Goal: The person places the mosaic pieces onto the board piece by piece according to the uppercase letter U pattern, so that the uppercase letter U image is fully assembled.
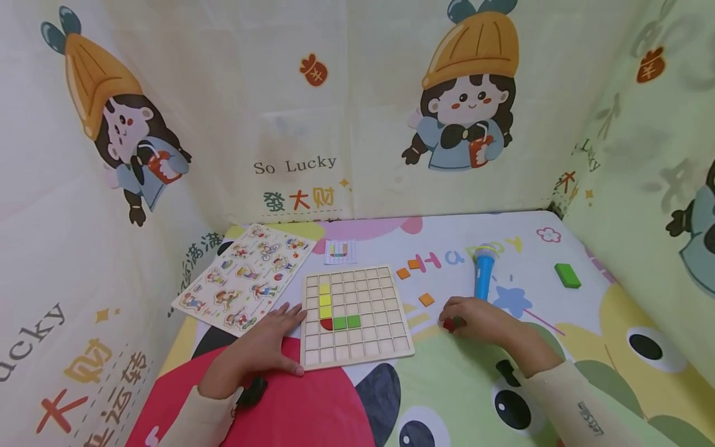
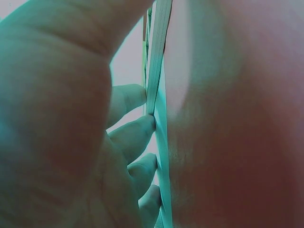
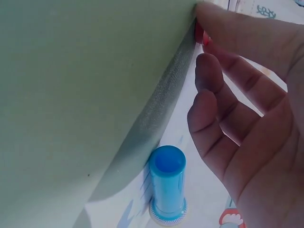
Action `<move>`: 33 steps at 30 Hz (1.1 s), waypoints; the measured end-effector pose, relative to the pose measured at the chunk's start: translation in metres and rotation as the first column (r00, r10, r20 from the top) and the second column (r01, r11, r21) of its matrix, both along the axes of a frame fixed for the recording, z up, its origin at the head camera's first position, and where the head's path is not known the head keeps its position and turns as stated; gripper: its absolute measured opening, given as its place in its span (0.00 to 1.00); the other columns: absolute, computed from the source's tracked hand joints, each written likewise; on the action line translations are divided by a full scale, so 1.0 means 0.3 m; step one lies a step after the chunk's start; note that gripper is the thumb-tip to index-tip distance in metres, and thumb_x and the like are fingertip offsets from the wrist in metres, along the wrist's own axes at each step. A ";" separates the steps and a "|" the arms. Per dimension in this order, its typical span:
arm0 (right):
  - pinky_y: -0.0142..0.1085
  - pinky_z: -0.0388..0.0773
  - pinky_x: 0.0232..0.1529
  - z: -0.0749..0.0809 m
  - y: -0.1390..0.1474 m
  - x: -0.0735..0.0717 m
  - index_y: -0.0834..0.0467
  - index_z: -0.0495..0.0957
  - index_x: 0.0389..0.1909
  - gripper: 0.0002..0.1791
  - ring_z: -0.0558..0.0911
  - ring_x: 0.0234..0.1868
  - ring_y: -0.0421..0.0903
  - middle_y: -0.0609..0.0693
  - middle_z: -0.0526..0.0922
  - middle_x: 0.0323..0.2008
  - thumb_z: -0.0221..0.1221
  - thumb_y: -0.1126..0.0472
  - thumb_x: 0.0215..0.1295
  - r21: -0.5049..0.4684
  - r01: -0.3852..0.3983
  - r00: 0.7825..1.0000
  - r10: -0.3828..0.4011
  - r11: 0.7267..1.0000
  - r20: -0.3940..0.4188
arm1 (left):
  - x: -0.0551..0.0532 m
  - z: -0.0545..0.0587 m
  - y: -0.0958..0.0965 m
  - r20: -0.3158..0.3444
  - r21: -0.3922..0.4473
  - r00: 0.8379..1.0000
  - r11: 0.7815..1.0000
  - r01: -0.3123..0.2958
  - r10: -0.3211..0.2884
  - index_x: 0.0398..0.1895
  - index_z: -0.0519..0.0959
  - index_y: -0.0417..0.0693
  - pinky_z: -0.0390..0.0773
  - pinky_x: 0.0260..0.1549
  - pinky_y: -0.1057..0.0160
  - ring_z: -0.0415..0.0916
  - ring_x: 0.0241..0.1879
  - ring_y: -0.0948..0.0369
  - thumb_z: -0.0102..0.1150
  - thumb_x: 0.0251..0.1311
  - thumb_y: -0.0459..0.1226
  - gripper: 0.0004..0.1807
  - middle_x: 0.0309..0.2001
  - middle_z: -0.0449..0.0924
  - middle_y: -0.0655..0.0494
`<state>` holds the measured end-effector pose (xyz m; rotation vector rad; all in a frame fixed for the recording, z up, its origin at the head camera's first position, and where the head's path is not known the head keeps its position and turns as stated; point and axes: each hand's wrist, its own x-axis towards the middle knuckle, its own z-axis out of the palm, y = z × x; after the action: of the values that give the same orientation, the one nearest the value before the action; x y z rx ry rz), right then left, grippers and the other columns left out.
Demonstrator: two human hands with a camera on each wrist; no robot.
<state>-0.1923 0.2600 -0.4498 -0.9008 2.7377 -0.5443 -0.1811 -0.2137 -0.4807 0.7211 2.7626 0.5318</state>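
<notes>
A wooden grid board [image 1: 368,347] lies on the printed cloth. In its cells are yellow squares [image 1: 325,301] in a column, a red rounded piece [image 1: 326,324] below them and two green squares [image 1: 347,322] beside that. My left hand [image 1: 268,341] rests against the board's left edge, fingers spread and thumb near the lower corner. In the left wrist view, fingertips [image 2: 142,128] touch the board's side [image 2: 159,47]. Right of the board, my right hand [image 1: 477,320] pinches a small red piece [image 3: 199,33] between thumb and index finger, low over the cloth.
Loose orange squares [image 1: 427,300] lie between board and right hand. A blue toy microphone [image 1: 484,273] lies behind that hand, a green block [image 1: 567,275] farther right. A small pattern card [image 1: 340,252] is behind the board, a sticker sheet [image 1: 246,273] at left. Printed fabric walls enclose the area.
</notes>
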 end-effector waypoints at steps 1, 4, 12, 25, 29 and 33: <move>0.36 0.80 0.41 0.002 0.000 0.000 0.51 0.85 0.44 0.16 0.75 0.40 0.43 0.43 0.78 0.44 0.69 0.68 0.55 0.000 -0.007 1.000 0.007 1.000 0.000 | 0.000 0.000 0.000 0.000 0.000 1.000 1.000 0.000 0.000 0.75 0.59 0.53 0.50 0.68 0.42 0.41 0.75 0.48 0.70 0.31 0.71 0.65 0.75 0.53 0.56; 0.37 0.80 0.42 0.004 -0.001 -0.002 0.51 0.85 0.44 0.16 0.75 0.40 0.43 0.43 0.78 0.43 0.69 0.68 0.55 0.000 -0.015 1.000 0.015 1.000 0.003 | 0.001 0.000 0.001 -0.003 -0.001 1.000 1.000 0.003 -0.003 0.75 0.59 0.53 0.50 0.67 0.42 0.41 0.74 0.48 0.70 0.32 0.71 0.65 0.75 0.54 0.55; 0.34 0.80 0.41 -0.005 -0.007 -0.006 0.51 0.84 0.48 0.17 0.75 0.39 0.42 0.42 0.77 0.43 0.70 0.65 0.56 -0.003 0.017 1.000 -0.017 1.000 -0.002 | 0.000 -0.007 -0.003 -0.009 0.001 1.000 1.000 0.009 -0.009 0.75 0.59 0.52 0.49 0.68 0.42 0.41 0.74 0.47 0.69 0.32 0.71 0.65 0.75 0.54 0.54; 0.31 0.77 0.38 -0.003 -0.078 -0.023 0.52 0.84 0.46 0.14 0.74 0.37 0.41 0.41 0.75 0.38 0.68 0.63 0.59 -0.028 0.064 0.998 -0.065 0.998 -0.027 | -0.005 -0.013 -0.004 -0.014 0.001 1.000 1.000 -0.006 0.006 0.76 0.58 0.56 0.50 0.68 0.44 0.41 0.75 0.50 0.69 0.30 0.72 0.66 0.75 0.53 0.59; 0.32 0.77 0.38 -0.010 -0.089 -0.028 0.51 0.84 0.44 0.11 0.74 0.36 0.40 0.40 0.75 0.37 0.67 0.62 0.60 -0.015 0.078 0.996 -0.078 0.997 -0.031 | -0.006 -0.014 -0.005 -0.013 0.004 1.000 1.000 -0.005 0.005 0.76 0.59 0.56 0.50 0.68 0.44 0.41 0.75 0.50 0.69 0.30 0.72 0.65 0.75 0.53 0.58; 0.33 0.77 0.39 -0.021 -0.095 -0.031 0.49 0.84 0.43 0.13 0.73 0.36 0.40 0.39 0.74 0.36 0.71 0.55 0.56 0.010 0.120 0.993 -0.120 0.993 -0.002 | -0.004 -0.011 -0.006 -0.008 0.006 1.000 1.000 -0.007 0.007 0.76 0.58 0.55 0.49 0.68 0.44 0.40 0.75 0.50 0.69 0.31 0.71 0.65 0.75 0.53 0.58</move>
<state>-0.2015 0.2317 -0.4561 -0.7379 2.8073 -0.5512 -0.1822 -0.2156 -0.4840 0.7169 2.7727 0.5396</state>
